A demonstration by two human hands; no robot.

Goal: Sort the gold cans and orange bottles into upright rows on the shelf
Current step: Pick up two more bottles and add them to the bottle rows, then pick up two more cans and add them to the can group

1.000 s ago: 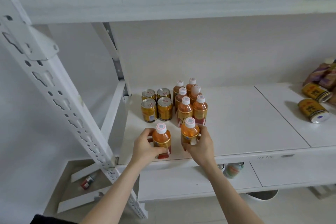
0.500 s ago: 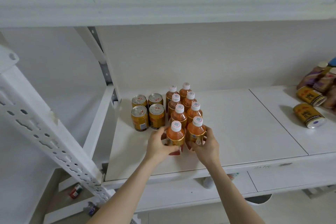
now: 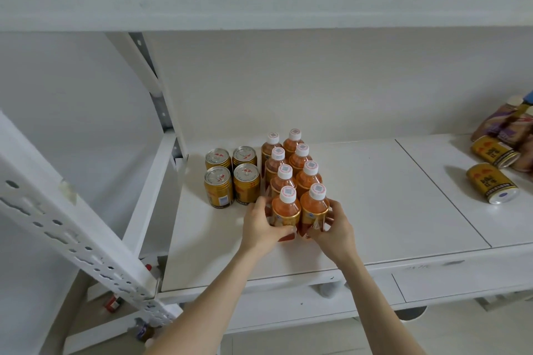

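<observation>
Grip: left hand (image 3: 261,226) wraps the front-left orange plastic bottle with a white screw cap (image 3: 286,215); right hand (image 3: 334,228) wraps the front-right orange plastic bottle (image 3: 315,207); both hands closed on the label bands, bottles upright and touching each other.
Bottle block: six more white-capped orange bottles (image 3: 284,176) stand directly behind the held pair, two columns running toward the back edge of the white laminate shelf (image 3: 375,196).
Can block: four upright gold aluminium cans with silver pull-tab lids (image 3: 230,179), two by two, just left of the bottles, near the shelf's back-left corner.
Key relation: two gold cans lying on their sides (image 3: 492,183), long axes roughly level with the shelf, lie well apart toward the right edge; the right hand is nearer (judged the likely next pick).
Materials: bottles translucent, glossy labels, round shoulders; cans rigid, smooth cylinders liable to roll; shelf surface matt and flat.
Right edge clutter: brown and purple wrapped packs (image 3: 504,124), partly cut off.
</observation>
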